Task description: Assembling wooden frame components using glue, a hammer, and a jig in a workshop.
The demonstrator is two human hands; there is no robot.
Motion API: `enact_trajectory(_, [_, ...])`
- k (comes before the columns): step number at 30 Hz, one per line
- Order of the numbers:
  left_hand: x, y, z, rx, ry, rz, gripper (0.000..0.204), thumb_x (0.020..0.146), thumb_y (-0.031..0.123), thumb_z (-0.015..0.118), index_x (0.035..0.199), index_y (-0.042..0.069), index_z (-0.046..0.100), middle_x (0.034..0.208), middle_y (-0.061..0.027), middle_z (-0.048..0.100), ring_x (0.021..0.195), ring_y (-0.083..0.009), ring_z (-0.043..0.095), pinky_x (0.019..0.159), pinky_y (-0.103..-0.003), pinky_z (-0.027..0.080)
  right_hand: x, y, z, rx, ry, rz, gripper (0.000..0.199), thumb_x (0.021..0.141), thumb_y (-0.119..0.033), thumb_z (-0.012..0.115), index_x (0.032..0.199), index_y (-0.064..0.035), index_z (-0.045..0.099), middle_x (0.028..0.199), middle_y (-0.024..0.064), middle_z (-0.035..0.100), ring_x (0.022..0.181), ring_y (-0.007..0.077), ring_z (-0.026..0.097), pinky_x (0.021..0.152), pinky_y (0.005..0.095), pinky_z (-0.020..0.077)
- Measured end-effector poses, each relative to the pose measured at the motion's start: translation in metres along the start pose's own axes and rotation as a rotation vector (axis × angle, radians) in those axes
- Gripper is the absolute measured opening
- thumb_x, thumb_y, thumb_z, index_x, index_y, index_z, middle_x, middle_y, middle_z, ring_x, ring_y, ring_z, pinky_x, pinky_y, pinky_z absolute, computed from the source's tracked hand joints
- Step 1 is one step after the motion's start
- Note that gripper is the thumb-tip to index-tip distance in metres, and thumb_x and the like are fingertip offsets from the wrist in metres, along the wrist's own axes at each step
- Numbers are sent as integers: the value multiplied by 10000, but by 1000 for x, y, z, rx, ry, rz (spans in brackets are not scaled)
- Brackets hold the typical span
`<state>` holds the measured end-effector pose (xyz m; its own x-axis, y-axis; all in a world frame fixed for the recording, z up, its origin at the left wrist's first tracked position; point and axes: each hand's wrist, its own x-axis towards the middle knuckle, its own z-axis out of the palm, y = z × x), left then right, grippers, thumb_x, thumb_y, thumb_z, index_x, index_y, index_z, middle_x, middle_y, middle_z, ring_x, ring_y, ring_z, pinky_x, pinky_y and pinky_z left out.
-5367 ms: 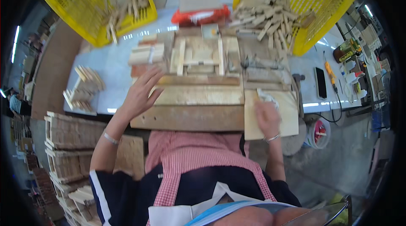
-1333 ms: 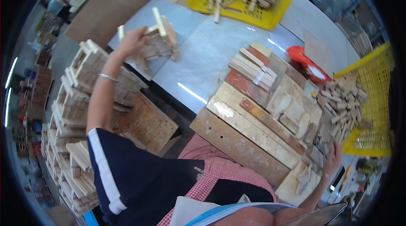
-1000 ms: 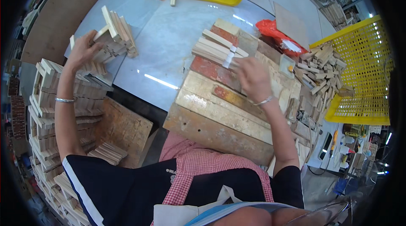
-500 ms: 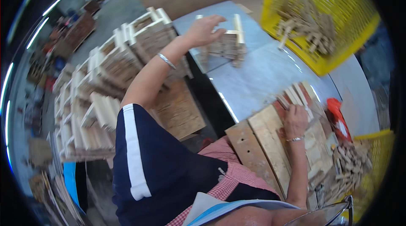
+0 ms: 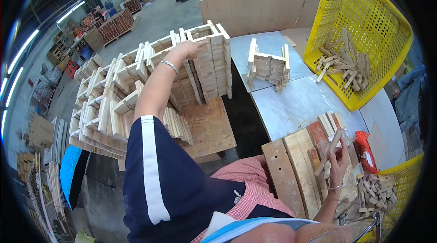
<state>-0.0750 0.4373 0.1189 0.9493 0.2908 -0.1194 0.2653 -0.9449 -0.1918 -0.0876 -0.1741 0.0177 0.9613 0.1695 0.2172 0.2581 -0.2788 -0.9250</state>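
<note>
A small pale mark sits on the chest of the dark shirt [image 5: 186,174], too small to read; a white patch shows on the red bag [image 5: 363,143], and any print on it cannot be made out.

The left hand [image 5: 187,50] reaches out to the tall stacks of wooden frames [image 5: 211,68], its fingers extended at the top edge; whether they grip a frame I cannot tell. The right hand [image 5: 339,163] holds a wooden strip [image 5: 328,153] between thumb and fingers, tilted, above the flat work boards [image 5: 284,181].

The frame stacks stand beyond a brown board [image 5: 209,122] and partly on it. A dark gap runs between that board and the left edge of the desk [image 5: 287,113]. On the desk, a smaller stack of frames [image 5: 269,68] stands near that edge, well apart from both hands. A stretch of pale surface separates it from the work boards, which lie along the near edge. The yellow basket [image 5: 387,45], holding loose wood pieces [image 5: 348,58], bounds the far right side.
</note>
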Motion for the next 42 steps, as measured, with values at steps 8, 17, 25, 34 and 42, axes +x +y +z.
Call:
enact_trajectory(8, [-137, -147, -24, -227, -84, -449, 688, 762, -59, 440, 1356, 285, 475, 1151, -140, 636, 833, -242, 656, 719, -370, 541, -41, -1, -11, 135, -12, 107, 635, 834, -58, 582, 1432, -130, 383, 800, -34, 419, 711, 69, 411, 615, 202, 370])
enact_trajectory(17, [-268, -328, 71, -388, -118, -963, 661, 767, 24, 509, 1342, 349, 484, 1117, -104, 661, 975, -273, 645, 871, -381, 502, -51, 46, -23, 183, -113, 88, 701, 796, -5, 592, 1444, -118, 352, 743, -45, 427, 626, 63, 422, 557, 196, 370])
enact_trajectory(25, [-329, -281, 59, -260, -110, -1084, 486, 829, 100, 533, 1258, 326, 572, 1170, -84, 637, 1053, -270, 621, 911, -393, 488, -53, 62, -21, 210, -88, 155, 697, 804, -15, 595, 1447, -135, 353, 731, -49, 436, 622, 55, 416, 535, 194, 346])
enact_trajectory(34, [-101, -124, -15, -336, 187, 42, 422, 819, 146, 519, 1232, 95, 592, 1023, -185, 662, 859, -330, 641, 819, -400, 501, -92, 38, -39, -90, 43, 238, 649, 794, -59, 569, 1417, -147, 408, 644, -58, 440, 542, 56, 420, 485, 221, 360])
enact_trajectory(42, [44, -46, -147, -431, 572, 363, 540, 884, 363, 565, 1340, 87, 475, 1257, -159, 568, 1142, -297, 556, 950, -385, 424, -135, 37, -35, -133, 137, 153, 625, 845, -114, 622, 1422, -103, 381, 750, -2, 526, 673, 74, 504, 629, 236, 453])
